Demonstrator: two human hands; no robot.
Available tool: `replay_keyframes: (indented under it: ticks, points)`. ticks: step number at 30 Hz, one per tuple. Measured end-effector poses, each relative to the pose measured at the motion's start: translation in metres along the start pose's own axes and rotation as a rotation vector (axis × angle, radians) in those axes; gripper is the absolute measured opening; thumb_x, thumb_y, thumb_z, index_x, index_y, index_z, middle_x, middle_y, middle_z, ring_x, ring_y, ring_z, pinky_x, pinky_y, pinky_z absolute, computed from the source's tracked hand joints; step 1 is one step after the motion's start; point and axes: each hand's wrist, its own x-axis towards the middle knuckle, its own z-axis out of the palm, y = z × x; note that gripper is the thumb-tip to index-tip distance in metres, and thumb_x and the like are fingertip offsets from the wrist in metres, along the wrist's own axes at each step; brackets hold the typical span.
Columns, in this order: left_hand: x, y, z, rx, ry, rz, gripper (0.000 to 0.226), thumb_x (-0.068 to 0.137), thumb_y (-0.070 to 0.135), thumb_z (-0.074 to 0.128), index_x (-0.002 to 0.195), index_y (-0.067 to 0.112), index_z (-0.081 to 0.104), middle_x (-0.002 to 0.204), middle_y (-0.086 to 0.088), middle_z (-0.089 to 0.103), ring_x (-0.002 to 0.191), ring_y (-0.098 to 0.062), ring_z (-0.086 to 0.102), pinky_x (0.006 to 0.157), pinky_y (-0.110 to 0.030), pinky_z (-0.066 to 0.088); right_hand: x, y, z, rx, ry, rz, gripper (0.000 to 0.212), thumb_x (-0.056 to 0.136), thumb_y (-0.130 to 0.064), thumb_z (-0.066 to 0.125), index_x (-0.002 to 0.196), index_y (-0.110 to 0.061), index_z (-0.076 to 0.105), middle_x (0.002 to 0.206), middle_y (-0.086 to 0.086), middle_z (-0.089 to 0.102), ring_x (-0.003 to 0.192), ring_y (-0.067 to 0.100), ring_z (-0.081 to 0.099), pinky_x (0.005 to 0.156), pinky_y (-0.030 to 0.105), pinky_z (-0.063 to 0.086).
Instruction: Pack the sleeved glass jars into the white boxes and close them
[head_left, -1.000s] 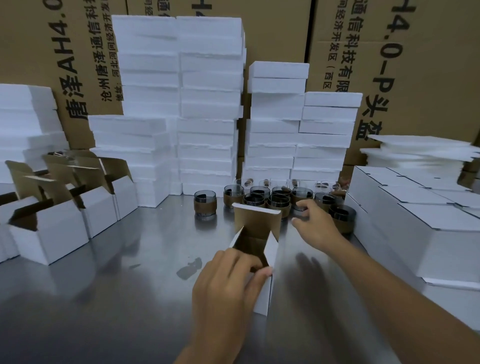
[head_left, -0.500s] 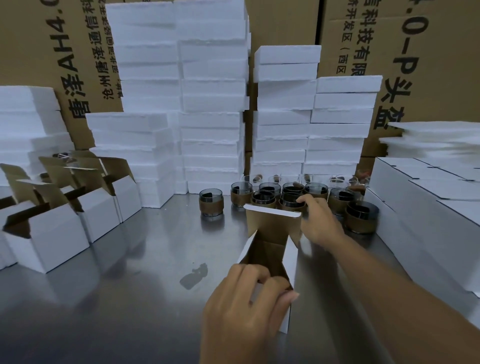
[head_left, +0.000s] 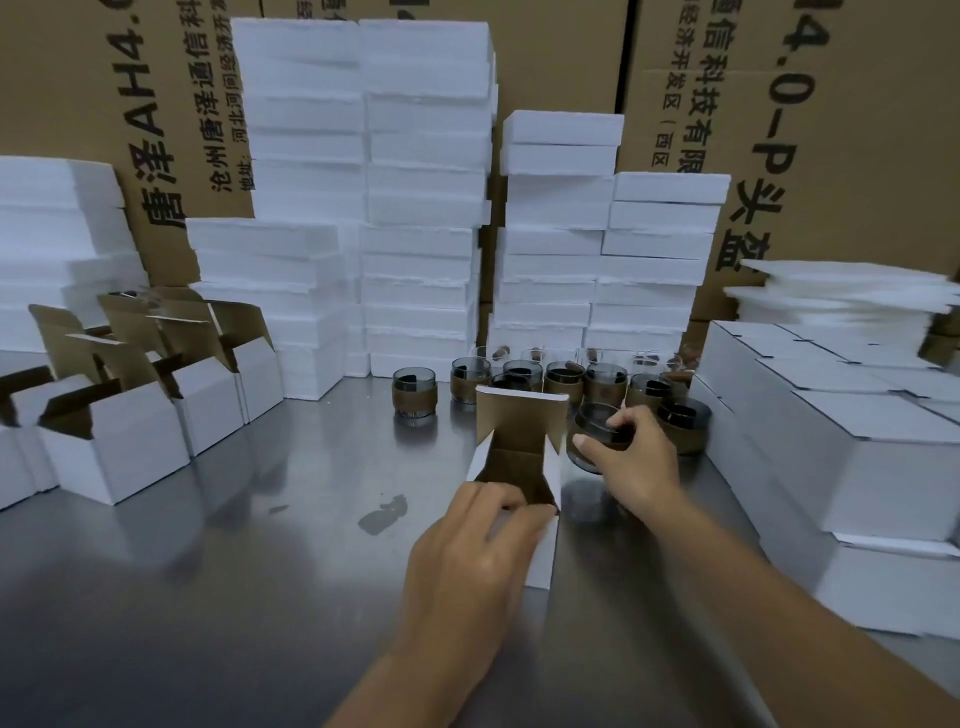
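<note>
right hand (head_left: 631, 457) grips sleeved glass jar (head_left: 597, 434), lifted just right of the open white box (head_left: 519, 467); left hand (head_left: 478, 556) pinches the box's near wall; jar goes left, down through the open top

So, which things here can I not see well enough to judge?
All in the head view:
Inside of the open box: dark, its near edge covered by the left hand.
Lower part of the jar: covered by the right hand that grips it.
Rear jars: hidden behind the front ones, so no sure count.
Foam sheets at the right: blurred, cut off by the edge.
</note>
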Motion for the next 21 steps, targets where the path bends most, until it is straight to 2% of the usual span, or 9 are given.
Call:
replay_keyframes:
  ticks: [4, 6, 8, 9, 12, 14, 15, 19, 21]
  points:
    - [-0.002, -0.001, 0.001, -0.047, -0.028, -0.022, 0.017, 0.08, 0.014, 0.068, 0.096, 0.012, 0.073, 0.092, -0.004, 0.069, 0.081, -0.02, 0.066, 0.059, -0.024, 0.055, -0.037, -0.024, -0.025, 0.282, 0.142, 0.004, 0.052, 0.074, -0.025, 0.078, 0.109, -0.031, 0.04, 0.096, -0.015, 0.05, 0.087, 0.003, 0.052, 0.067, 0.009, 0.036]
    - [-0.004, -0.002, 0.0, -0.074, -0.021, -0.039, 0.02, 0.077, 0.01, 0.073, 0.097, 0.011, 0.073, 0.095, -0.005, 0.07, 0.086, -0.02, 0.067, 0.063, -0.027, 0.057, -0.06, -0.036, -0.039, 0.379, 0.132, -0.01, 0.057, 0.075, -0.026, 0.078, 0.114, -0.033, 0.038, 0.104, -0.014, 0.053, 0.093, -0.001, 0.054, 0.075, 0.011, 0.04]
    - [-0.003, 0.0, -0.002, -0.1, -0.009, -0.065, 0.023, 0.077, 0.01, 0.074, 0.099, 0.011, 0.073, 0.098, -0.004, 0.071, 0.09, -0.018, 0.067, 0.07, -0.025, 0.057, -0.083, -0.044, -0.05, 0.446, 0.128, -0.021, 0.059, 0.077, -0.026, 0.076, 0.122, -0.032, 0.038, 0.116, -0.009, 0.054, 0.105, 0.007, 0.054, 0.089, 0.021, 0.044]
    - [-0.002, 0.003, -0.004, -0.119, 0.005, -0.086, 0.021, 0.079, 0.012, 0.072, 0.1, 0.011, 0.072, 0.098, -0.003, 0.071, 0.091, -0.015, 0.066, 0.071, -0.021, 0.056, -0.095, -0.047, -0.053, 0.478, 0.123, -0.026, 0.06, 0.078, -0.027, 0.074, 0.124, -0.032, 0.037, 0.117, -0.008, 0.054, 0.106, 0.008, 0.054, 0.089, 0.02, 0.045]
    - [-0.001, 0.013, -0.014, -0.323, 0.021, -0.28, 0.019, 0.088, 0.024, 0.055, 0.104, 0.023, 0.066, 0.096, 0.005, 0.068, 0.085, -0.003, 0.062, 0.068, -0.012, 0.051, -0.126, -0.05, -0.051, 0.552, 0.113, -0.039, 0.056, 0.08, -0.027, 0.071, 0.126, -0.033, 0.039, 0.11, -0.008, 0.055, 0.097, -0.001, 0.054, 0.062, 0.002, 0.044]
    - [-0.003, 0.019, -0.021, -0.522, -0.078, -0.455, 0.017, 0.092, 0.039, 0.042, 0.104, 0.046, 0.052, 0.092, 0.019, 0.063, 0.087, 0.001, 0.058, 0.066, -0.009, 0.047, -0.141, -0.045, -0.043, 0.557, 0.095, -0.04, 0.056, 0.079, -0.026, 0.072, 0.125, -0.034, 0.041, 0.112, -0.005, 0.057, 0.101, 0.004, 0.056, 0.063, 0.006, 0.045]
    - [-0.005, 0.021, -0.023, -0.615, -0.145, -0.5, 0.016, 0.092, 0.047, 0.038, 0.103, 0.05, 0.048, 0.089, 0.022, 0.062, 0.088, 0.002, 0.058, 0.068, -0.01, 0.047, -0.147, -0.042, -0.039, 0.548, 0.074, -0.042, 0.056, 0.078, -0.027, 0.072, 0.124, -0.036, 0.041, 0.113, -0.005, 0.057, 0.101, 0.005, 0.057, 0.065, 0.007, 0.045]
    - [-0.01, 0.028, -0.028, -0.897, -0.404, -0.564, 0.033, 0.087, 0.061, 0.03, 0.109, 0.046, 0.05, 0.1, 0.03, 0.061, 0.098, 0.008, 0.057, 0.078, -0.015, 0.051, -0.16, -0.038, -0.032, 0.512, -0.027, -0.054, 0.064, 0.065, -0.044, 0.075, 0.121, -0.037, 0.044, 0.106, -0.009, 0.058, 0.093, -0.004, 0.059, 0.064, 0.005, 0.045]
    - [-0.01, 0.029, -0.03, -1.008, -0.481, -0.636, 0.038, 0.083, 0.061, 0.033, 0.109, 0.041, 0.053, 0.101, 0.023, 0.064, 0.097, 0.006, 0.06, 0.077, -0.015, 0.052, -0.163, -0.038, -0.034, 0.483, -0.051, -0.071, 0.076, 0.054, -0.055, 0.071, 0.122, -0.033, 0.044, 0.104, -0.009, 0.059, 0.089, -0.012, 0.058, 0.063, 0.003, 0.044]
